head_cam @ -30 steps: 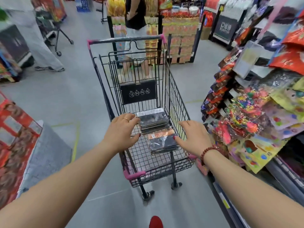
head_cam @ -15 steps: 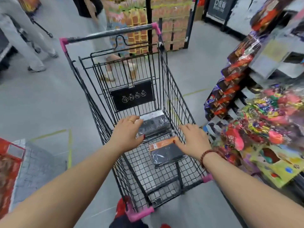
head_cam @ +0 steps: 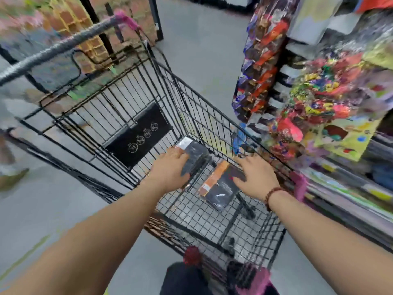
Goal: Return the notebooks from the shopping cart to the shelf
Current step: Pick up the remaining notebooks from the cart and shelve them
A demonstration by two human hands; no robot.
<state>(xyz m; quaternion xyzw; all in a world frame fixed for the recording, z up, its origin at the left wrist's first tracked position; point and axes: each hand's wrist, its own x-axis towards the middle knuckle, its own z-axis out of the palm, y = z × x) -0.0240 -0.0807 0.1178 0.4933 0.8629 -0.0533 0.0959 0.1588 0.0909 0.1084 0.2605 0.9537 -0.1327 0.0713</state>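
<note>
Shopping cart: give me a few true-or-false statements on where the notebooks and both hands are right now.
1. Both notebook bundles lie inside the shopping cart. True: the dark notebook stack and the orange-banded notebook pack lie on its wire floor.
2. The left hand is on the orange-banded notebook pack. False: it is on the dark notebook stack, and the right hand is on the orange-banded one.
3. A bead bracelet sits on the right wrist. True.
4. One notebook is already lifted above the cart rim. False: both bundles are low in the basket.
</note>
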